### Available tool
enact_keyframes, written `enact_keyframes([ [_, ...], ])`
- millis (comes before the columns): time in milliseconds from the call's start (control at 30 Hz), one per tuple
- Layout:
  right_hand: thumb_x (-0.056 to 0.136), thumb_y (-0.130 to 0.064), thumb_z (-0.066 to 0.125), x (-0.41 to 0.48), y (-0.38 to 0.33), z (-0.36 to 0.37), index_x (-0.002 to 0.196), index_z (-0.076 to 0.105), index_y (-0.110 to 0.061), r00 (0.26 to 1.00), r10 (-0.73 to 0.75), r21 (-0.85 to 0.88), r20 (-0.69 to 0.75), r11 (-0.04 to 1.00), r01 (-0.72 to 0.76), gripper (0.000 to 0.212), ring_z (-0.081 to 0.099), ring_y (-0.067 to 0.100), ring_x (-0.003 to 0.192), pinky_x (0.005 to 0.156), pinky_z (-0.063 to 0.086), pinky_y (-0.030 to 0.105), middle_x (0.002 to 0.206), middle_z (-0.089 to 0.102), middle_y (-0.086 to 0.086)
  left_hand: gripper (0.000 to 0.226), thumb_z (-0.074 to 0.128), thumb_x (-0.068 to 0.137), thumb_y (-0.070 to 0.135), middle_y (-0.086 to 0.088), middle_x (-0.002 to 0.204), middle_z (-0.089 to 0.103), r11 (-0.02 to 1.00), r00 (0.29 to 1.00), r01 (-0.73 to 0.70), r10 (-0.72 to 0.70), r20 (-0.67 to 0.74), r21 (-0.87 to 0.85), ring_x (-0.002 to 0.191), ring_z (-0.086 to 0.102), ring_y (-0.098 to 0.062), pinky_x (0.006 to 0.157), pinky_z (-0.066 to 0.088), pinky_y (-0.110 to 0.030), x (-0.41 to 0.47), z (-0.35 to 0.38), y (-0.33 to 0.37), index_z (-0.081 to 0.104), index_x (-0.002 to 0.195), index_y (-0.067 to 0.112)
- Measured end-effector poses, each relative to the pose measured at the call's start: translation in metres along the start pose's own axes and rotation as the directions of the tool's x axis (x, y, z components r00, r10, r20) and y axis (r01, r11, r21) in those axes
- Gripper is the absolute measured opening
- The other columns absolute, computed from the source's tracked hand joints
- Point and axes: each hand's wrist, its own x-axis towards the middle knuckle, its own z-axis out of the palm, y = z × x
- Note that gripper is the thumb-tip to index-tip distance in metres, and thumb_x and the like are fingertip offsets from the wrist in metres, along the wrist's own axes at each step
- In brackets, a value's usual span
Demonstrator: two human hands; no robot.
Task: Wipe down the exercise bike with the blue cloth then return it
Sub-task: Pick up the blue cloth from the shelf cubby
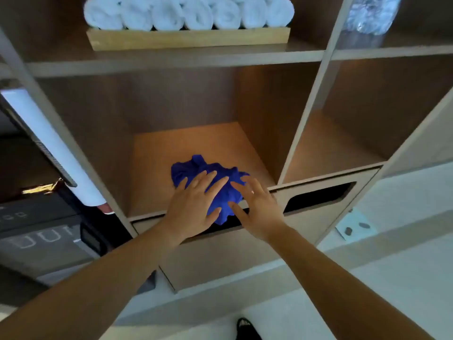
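The blue cloth lay crumpled at the front edge of the middle cubby of the wooden shelf unit. The left hand rested flat on it, fingers straight. The right hand hovered beside it, fingers spread, grasping nothing. Rolled white towels sat above.

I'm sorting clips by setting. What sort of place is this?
Probably a gym: rolled white towels in a wooden tray, what look like plastic bottles on the shelf beside them, a blue cloth in the cubby below.
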Motion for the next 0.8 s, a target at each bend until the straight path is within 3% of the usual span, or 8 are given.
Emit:
enact_keyframes([
  [233, 0.09, -0.044, 0.049, 0.062, 0.051, 0.025, 0.141, 0.033, -0.026, 0.991, -0.044, 0.021, 0.123, 0.999, 0.041, 0.056, 0.036, 0.02, 0.129, 0.1, 0.041, 0.044, 0.145, 0.032, 0.003, 0.07, 0.046, 0.089, 0.044, 0.001, 0.155, 0.02, 0.983, 0.984, 0.177, -0.174, 0.043, -0.058, 0.142, 0.019, -0.019, 0.109, 0.029, -0.047, 0.051, 0.04, -0.004, 0.011, 0.147, 0.028],
  [433, 0.092, -0.045, 0.047, 0.093, 0.073, 0.045, 0.144, 0.031, -0.026, 0.953, -0.184, 0.002, 0.241, 0.982, 0.189, 0.058, 0.022, 0.022, 0.139, 0.107, 0.033, 0.045, 0.154, 0.019, 0.001, 0.07, 0.044, 0.09, 0.046, 0.0, 0.156, 0.014, 0.944, 0.937, 0.326, -0.318, 0.142, -0.039, 0.143, 0.014, -0.018, 0.11, 0.029, -0.042, 0.062, 0.068, -0.015, 0.008, 0.147, 0.027],
  [600, 0.092, -0.047, 0.047, 0.111, 0.078, 0.056, 0.144, 0.029, -0.028, 0.915, -0.26, 0.001, 0.308, 0.962, 0.273, 0.058, 0.018, 0.022, 0.14, 0.107, 0.035, 0.043, 0.156, 0.014, -0.001, 0.065, 0.047, 0.091, 0.044, -0.003, 0.155, 0.015, 0.909, 0.894, 0.413, -0.395, 0.209, -0.049, 0.142, 0.016, -0.021, 0.108, 0.033, -0.039, 0.069, 0.08, -0.027, 0.021, 0.145, 0.02],
  [800, 0.093, -0.052, 0.039, 0.122, 0.081, 0.075, 0.148, 0.007, -0.035, 0.851, -0.244, -0.056, 0.464, 0.951, 0.303, 0.065, 0.01, 0.024, 0.142, 0.106, 0.032, 0.051, 0.157, 0.009, -0.005, 0.049, 0.046, 0.094, 0.039, 0.0, 0.154, 0.017, 0.853, 0.848, 0.508, -0.47, 0.246, -0.121, 0.133, 0.032, -0.019, 0.098, 0.043, -0.032, 0.067, 0.094, -0.023, 0.035, 0.137, 0.019],
])
